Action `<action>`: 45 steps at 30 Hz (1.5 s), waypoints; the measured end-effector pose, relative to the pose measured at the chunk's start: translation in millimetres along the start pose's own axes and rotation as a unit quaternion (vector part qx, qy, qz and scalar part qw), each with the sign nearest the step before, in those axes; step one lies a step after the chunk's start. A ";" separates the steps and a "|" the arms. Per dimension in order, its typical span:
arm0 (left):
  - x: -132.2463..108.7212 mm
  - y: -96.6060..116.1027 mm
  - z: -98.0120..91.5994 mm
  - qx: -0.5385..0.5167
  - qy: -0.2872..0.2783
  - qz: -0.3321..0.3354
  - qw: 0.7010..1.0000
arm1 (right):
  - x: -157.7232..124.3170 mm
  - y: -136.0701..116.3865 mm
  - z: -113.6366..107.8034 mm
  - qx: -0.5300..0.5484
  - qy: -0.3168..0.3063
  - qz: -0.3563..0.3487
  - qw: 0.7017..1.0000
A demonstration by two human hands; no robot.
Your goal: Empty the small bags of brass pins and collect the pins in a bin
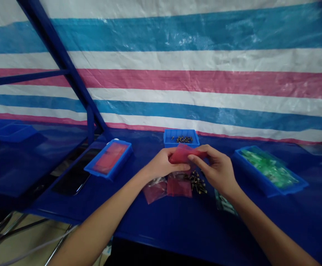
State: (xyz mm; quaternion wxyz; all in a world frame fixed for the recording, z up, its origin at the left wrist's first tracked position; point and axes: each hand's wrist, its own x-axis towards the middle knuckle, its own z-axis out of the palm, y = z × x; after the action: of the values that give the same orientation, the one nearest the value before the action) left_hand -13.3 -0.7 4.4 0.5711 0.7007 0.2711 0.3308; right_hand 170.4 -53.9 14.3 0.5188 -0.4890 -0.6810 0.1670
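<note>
- The left hand (161,164) and right hand (218,169) each keep a pinching grip on one small red plastic bag (181,154).
- It looks light, limp and slippery, so it is probably best held by its edges.

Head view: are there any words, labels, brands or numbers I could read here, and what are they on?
None can be read.
The red bag held by the left hand and right hand, the left tray, the bin and the striped tarp show no lettering.
The green bags in the right tray are too blurred to tell.
</note>
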 end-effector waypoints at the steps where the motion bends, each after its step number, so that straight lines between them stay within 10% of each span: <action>1: -0.8 -0.7 0.8 0.002 -0.003 -0.010 1.000 | -1.1 -0.3 2.1 0.027 0.005 0.024 0.999; 12: 2.9 -6.5 -4.8 -0.108 0.105 -0.035 0.988 | -7.5 9.5 15.5 0.129 -0.148 0.151 0.969; 28: -0.9 -4.7 -9.7 -0.044 -0.011 -0.032 0.998 | -3.4 19.0 20.4 0.167 -0.014 0.152 0.974; 39: -2.1 -10.3 -4.1 -0.216 -0.050 -0.048 0.974 | -0.1 15.2 0.1 0.299 -0.060 0.134 0.943; 45: -5.1 1.1 7.1 -0.189 -0.176 -0.048 0.965 | -0.4 11.8 -3.6 0.305 -0.166 0.091 0.933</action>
State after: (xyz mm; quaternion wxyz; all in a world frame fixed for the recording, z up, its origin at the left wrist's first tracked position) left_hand -11.0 -9.2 3.9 0.7471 0.6133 0.1316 0.2199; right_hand 179.3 -49.7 6.9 0.5054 -0.3326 -0.6261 0.4919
